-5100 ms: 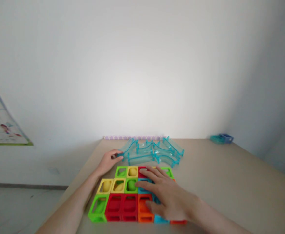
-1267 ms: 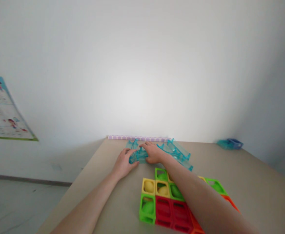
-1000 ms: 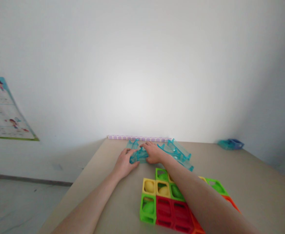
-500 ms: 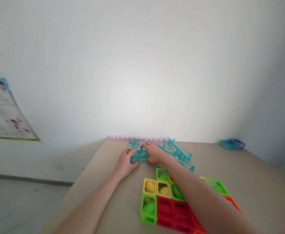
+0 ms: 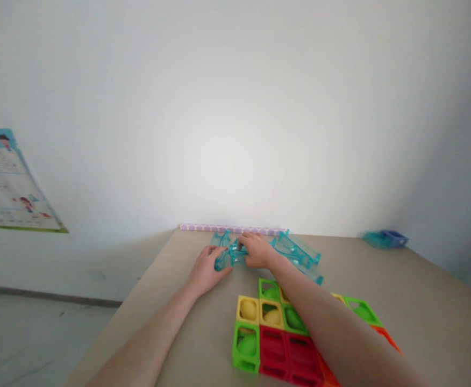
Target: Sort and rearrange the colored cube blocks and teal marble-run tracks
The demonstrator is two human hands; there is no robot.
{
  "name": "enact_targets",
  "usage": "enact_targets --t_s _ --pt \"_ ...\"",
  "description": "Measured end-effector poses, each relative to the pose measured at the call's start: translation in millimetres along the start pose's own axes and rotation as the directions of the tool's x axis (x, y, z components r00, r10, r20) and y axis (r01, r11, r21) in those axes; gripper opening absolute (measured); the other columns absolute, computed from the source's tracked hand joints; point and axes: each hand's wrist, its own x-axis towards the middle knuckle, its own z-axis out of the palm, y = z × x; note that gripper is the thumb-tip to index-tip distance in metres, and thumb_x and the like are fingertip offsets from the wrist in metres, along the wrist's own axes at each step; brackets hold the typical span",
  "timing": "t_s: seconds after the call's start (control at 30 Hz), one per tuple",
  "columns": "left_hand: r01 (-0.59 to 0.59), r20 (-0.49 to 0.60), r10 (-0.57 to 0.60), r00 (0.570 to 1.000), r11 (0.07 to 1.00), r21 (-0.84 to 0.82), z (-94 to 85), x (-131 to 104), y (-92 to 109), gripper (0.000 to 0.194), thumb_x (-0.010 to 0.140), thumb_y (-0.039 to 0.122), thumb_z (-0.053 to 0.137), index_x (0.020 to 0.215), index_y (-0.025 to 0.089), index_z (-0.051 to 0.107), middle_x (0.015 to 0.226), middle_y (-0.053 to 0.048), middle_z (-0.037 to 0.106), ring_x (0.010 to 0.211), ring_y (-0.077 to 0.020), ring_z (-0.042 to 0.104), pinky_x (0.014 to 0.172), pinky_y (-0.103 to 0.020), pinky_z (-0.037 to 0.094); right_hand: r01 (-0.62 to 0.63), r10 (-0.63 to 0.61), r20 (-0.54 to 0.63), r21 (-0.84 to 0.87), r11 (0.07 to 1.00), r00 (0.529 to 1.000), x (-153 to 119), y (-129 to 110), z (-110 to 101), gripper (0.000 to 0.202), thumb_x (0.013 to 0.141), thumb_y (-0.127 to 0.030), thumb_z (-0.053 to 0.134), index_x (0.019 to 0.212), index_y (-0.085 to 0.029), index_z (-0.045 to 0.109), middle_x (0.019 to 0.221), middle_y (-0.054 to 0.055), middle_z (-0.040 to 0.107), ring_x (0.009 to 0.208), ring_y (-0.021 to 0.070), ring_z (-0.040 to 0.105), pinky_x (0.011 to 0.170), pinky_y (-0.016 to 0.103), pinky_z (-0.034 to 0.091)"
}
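Observation:
Clear teal plastic track pieces [image 5: 300,252] lie near the back of the table. My left hand [image 5: 208,269] is closed around the left end of one teal track piece [image 5: 221,262], thumb at the near side and fingers beyond. To its right, my right hand [image 5: 256,251] has its fingers curled down on a neighbouring teal piece [image 5: 238,256] that meets the left one. More teal track lies behind my left fingers and to the right of my right hand. The fingertips of my right hand are partly hidden.
Nearer me sits a block of joined hollow cubes [image 5: 273,344] in red, green, yellow and orange, partly under my right forearm. A patterned purple-white strip [image 5: 231,229] runs along the wall. Teal and blue pieces [image 5: 392,238] rest at the back right. A poster [image 5: 15,183] hangs left.
My right hand has shifted slightly to the right along the teal pieces, showing more of the joint between the hands. My left hand stays nearly in place.

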Motion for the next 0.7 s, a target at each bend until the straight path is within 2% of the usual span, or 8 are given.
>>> enact_targets --t_s 0.27,0.47,0.57,0.63,0.67,0.7 --pt "0.011 -0.035 -0.014 0.999 0.997 -0.072 -4.1 1 4 0.053 0.072 0.034 0.073 0.121 0.02 0.06 0.111 -0.009 0.058 0.105 -0.0249 0.058 0.096 -0.04 0.046 0.038 -0.039 -0.099 -0.006 0.999 0.994 0 -1 -2 0.032 0.059 -0.014 0.059 0.09 -0.02 0.058 0.098 0.008 0.057 0.1 0.0277 0.052 0.1 0.048 0.026" --pt "0.035 -0.049 -0.046 0.998 0.979 -0.199 -9.7 0 5 0.039 0.084 0.035 0.059 0.12 0.02 0.062 0.109 -0.009 0.06 0.095 -0.0208 0.062 0.09 -0.037 0.048 0.063 -0.06 -0.217 0.006 0.998 0.974 -1 -6 -11 0.041 0.061 -0.013 0.056 0.101 -0.019 0.054 0.108 0.011 0.05 0.108 0.0276 0.044 0.108 0.051 0.018" --pt "0.043 -0.177 -0.092 0.98 0.964 -0.264 -14.0 3 3 0.031 0.087 0.038 0.054 0.11 0.021 0.067 0.107 -0.009 0.063 0.101 -0.022 0.061 0.095 -0.037 0.046 0.125 -0.12 -0.317 -0.004 0.992 0.941 0 -11 -15 0.044 0.064 -0.013 0.054 0.107 -0.017 0.053 0.114 0.013 0.047 0.113 0.0289 0.04 0.109 0.053 0.016" --pt "0.052 -0.302 -0.177 0.937 0.924 -0.379 -17.2 6 3 0.032 0.087 0.043 0.053 0.101 0.019 0.068 0.103 -0.009 0.066 0.102 -0.0226 0.062 0.095 -0.037 0.046 0.186 -0.19 -0.378 -0.048 0.981 0.906 0 -16 -17 0.041 0.067 -0.011 0.052 0.108 -0.017 0.054 0.117 0.014 0.047 0.115 0.0289 0.04 0.11 0.054 0.016" --pt "0.066 -0.315 -0.245 0.917 0.871 -0.487 -18.8 7 4 0.034 0.087 0.047 0.052 0.1 0.019 0.067 0.1 -0.009 0.067 0.098 -0.0225 0.064 0.091 -0.037 0.049 0.215 -0.231 -0.395 -0.085 0.973 0.889 -1 -19 -18 0.039 0.07 -0.01 0.05 0.108 -0.018 0.054 0.118 0.014 0.048 0.115 0.0282 0.041 0.11 0.054 0.016" --pt "0.09 -0.273 -0.319 0.908 0.783 -0.615 -20.3 8 5 0.039 0.086 0.05 0.052 0.102 0.018 0.065 0.097 -0.008 0.068 0.09 -0.0218 0.066 0.084 -0.036 0.052 0.244 -0.275 -0.405 -0.128 0.961 0.872 -1 -22 -18 0.035 0.073 -0.01 0.049 0.107 -0.018 0.055 0.12 0.013 0.048 0.116 0.0275 0.041 0.111 0.054 0.016"
